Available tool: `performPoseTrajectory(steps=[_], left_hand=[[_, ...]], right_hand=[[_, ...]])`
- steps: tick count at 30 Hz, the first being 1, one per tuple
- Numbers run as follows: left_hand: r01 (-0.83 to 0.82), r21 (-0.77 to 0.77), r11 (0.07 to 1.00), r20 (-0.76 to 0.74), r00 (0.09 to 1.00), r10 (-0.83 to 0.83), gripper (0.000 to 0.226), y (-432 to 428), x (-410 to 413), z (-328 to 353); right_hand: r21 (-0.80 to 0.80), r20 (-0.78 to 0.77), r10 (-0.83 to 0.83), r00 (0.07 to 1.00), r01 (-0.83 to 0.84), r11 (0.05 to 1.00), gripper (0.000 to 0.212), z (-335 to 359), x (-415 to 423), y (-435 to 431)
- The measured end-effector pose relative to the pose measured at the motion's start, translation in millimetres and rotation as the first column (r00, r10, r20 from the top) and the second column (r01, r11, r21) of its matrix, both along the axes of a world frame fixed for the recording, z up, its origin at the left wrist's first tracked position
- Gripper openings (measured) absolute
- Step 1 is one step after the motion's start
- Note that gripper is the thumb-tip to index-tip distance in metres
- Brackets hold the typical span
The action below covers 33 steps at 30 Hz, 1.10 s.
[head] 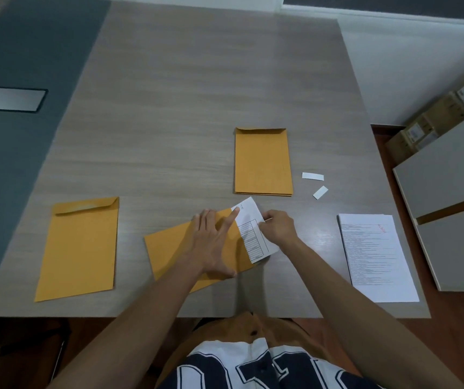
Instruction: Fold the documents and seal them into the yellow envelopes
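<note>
A yellow envelope (169, 248) lies slanted at the table's near middle. My left hand (214, 242) presses flat on it, fingers straight, index fingertip touching the folded white document (256, 234). That document sticks out of the envelope's right end, showing a printed table. My right hand (278, 228) pinches the document's right edge. A stack of yellow envelopes (263, 161) lies beyond the hands. One more yellow envelope (79, 248) with its flap down lies at the left. A stack of printed documents (374, 254) lies at the right.
Two small white paper strips (312, 176) (320, 192) lie right of the envelope stack. The wooden table (183, 94) ends at a near edge in front of my torso. Grey panels (449, 197) and cardboard boxes (438, 116) stand at the right; a dark strip with a metal plate (6, 98) runs along the left.
</note>
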<state>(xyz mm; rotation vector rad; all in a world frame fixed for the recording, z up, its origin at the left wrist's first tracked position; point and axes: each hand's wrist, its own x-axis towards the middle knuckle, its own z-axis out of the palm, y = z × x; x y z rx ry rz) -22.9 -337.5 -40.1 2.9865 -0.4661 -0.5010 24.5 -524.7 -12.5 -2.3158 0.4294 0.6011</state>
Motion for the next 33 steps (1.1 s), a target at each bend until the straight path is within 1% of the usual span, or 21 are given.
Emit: performPoseTrajectory(steps=[4,8,13,19,23,25,28,31,33], left_hand=[[-0.005,-0.030,1.000,-0.018,1.000,0.005,0.150,-1.7,-0.2,-2.3],[0.020,0.001,1.000,-0.048,0.999,-0.020,0.154,-0.4,-4.0,-2.8],[0.002,0.012,1.000,-0.068,0.998,-0.001,0.154,-0.3,-7.9,-1.6],[-0.046,0.019,0.999,-0.096,0.994,0.048,0.155,-2.9,-9.6,2.3],[-0.016,0.037,0.999,-0.067,0.998,0.018,0.153,-8.5,-9.6,4.9],[-0.020,-0.003,1.000,-0.064,0.998,0.020,0.152,-11.6,-7.8,6.5],[-0.012,-0.075,0.997,-0.071,0.997,0.007,0.149,-19.2,-1.4,14.4],[0.018,-0.087,0.996,-0.047,0.999,-0.022,0.150,-26.7,3.9,20.7],[0.036,-0.078,0.996,-0.040,0.998,-0.039,0.150,-28.2,6.1,21.0]], right_hand=[[0.002,-0.031,0.003,1.000,-0.003,1.000,0.018,0.0,-1.2,6.7],[0.008,-0.065,0.010,0.998,-0.010,1.000,0.009,-1.7,-3.9,12.6],[0.001,-0.041,0.017,0.999,-0.017,1.000,0.003,0.6,-6.8,15.3],[0.008,-0.052,-0.004,0.999,0.004,1.000,0.002,1.9,-4.0,8.7],[0.015,-0.066,-0.006,0.998,0.007,1.000,0.011,3.1,-5.4,3.8],[0.039,-0.084,-0.029,0.996,0.032,0.999,0.010,0.8,-3.8,-1.7],[0.118,-0.117,-0.059,0.991,0.073,0.990,0.007,1.7,-4.8,-3.6],[0.165,-0.119,-0.063,0.991,0.083,0.983,0.008,5.4,-6.4,-2.8],[0.192,-0.151,-0.072,0.986,0.100,0.976,0.008,7.5,-5.3,-6.2]])
